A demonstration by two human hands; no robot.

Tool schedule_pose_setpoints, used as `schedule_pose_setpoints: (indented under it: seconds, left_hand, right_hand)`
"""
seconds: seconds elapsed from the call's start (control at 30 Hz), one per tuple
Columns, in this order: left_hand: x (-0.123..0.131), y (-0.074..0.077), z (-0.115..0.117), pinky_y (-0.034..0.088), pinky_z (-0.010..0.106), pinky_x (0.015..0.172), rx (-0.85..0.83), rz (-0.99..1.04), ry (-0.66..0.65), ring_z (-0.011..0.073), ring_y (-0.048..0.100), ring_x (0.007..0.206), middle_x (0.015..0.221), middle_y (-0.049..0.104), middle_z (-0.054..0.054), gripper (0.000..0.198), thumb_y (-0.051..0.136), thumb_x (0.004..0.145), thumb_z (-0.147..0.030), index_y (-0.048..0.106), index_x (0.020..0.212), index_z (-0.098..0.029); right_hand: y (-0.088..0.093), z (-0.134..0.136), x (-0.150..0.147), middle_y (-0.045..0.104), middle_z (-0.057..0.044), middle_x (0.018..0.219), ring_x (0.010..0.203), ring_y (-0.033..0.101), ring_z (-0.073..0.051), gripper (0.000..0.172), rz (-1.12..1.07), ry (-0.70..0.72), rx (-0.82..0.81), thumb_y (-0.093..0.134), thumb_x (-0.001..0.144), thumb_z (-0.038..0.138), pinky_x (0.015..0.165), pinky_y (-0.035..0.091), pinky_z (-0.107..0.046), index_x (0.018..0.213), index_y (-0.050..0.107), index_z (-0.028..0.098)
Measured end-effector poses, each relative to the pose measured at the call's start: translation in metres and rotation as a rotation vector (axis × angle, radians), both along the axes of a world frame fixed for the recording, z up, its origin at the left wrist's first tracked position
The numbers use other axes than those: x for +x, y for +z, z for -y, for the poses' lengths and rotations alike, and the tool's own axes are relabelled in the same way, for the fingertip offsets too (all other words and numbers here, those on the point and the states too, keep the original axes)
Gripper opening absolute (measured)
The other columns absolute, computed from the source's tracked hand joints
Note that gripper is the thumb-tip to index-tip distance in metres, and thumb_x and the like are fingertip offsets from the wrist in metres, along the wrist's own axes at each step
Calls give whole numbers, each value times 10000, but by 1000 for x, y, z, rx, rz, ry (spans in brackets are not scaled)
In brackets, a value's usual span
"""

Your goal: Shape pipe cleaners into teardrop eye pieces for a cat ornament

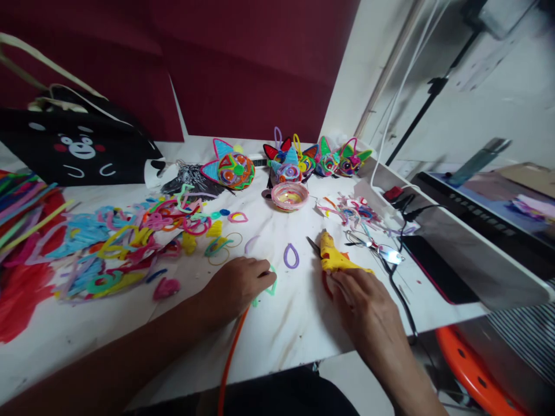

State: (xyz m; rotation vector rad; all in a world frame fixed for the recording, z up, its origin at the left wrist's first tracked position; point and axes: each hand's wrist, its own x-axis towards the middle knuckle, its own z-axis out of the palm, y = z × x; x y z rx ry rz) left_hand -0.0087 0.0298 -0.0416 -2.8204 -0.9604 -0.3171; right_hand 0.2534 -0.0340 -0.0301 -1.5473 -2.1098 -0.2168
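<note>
My left hand (243,283) is closed over a pale green pipe cleaner (272,284), bent at an angle and partly hidden under the fingers. An orange strand (230,352) runs from below that hand off the bottom edge. My right hand (364,297) curls at the scissors (313,247); their dark blades point away and the reddish handle is mostly covered. Touching its fingertips, a yellow glue gun (332,257) lies on the table, nozzle away from me. Between the hands lies a purple pipe cleaner loop (291,256).
Coloured pipe cleaner pieces (130,237) heap at left. Finished cat-eared masks (236,170) stand along the wall behind a pink bowl (289,197). Eyeglasses (385,253), black cables (396,289) and a dark phone (437,268) lie at right, beside a low grey panel (489,271).
</note>
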Motion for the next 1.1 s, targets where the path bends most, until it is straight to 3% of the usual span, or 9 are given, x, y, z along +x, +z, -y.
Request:
schedule_pose_setpoints:
  seconds: [0.1,0.2,0.33,0.47,0.67,0.9,1.1]
  left_hand:
    - [1,3,1,369,321,641,-44,-6,9,174,552,752,860,608,30,151,501,914,-100,624,899,-185]
    - [2,7,2,386,327,657,-66,-19,19,177,562,763,864,613,30,147,510,919,-105,634,903,-183]
    - [3,11,4,402,324,669,-90,-48,36,183,575,773,867,624,29,127,530,929,-135,645,900,-182]
    - [3,11,4,412,316,680,-95,-46,48,180,583,775,880,634,27,136,530,929,-126,645,887,-184]
    - [4,12,4,418,314,694,-88,-50,47,181,586,783,887,639,29,137,530,926,-122,646,893,-187]
    - [3,15,5,424,324,692,-101,-55,49,185,592,785,892,642,28,138,532,925,-123,649,888,-185]
    - [4,13,5,430,321,693,-100,-58,61,188,605,798,903,647,24,125,543,928,-144,654,897,-193]
  right_hand:
    - [1,-7,19,631,-103,963,845,586,-227,210,69,-63,-64,449,977,249,731,462,-353,1005,649,192]
    - [3,-19,32,631,-115,1001,848,580,-236,192,111,-109,-25,469,959,249,714,459,-351,997,647,189]
    - [3,-41,45,672,-133,1032,960,593,-276,198,216,-14,-89,533,926,216,810,460,-386,1095,624,169]
    - [5,-53,53,710,-100,942,819,655,-229,201,197,35,-262,515,931,179,751,473,-331,1110,605,173]
    - [13,-66,59,711,-103,937,802,669,-221,187,155,-20,-172,481,957,236,665,464,-288,1109,574,179]
    - [11,-98,64,703,-118,939,851,646,-226,214,265,-98,-176,494,913,109,669,422,-276,1110,567,151]
    - [8,-103,67,696,-97,884,789,629,-213,169,296,-119,-197,518,889,105,645,410,-265,1028,598,159]
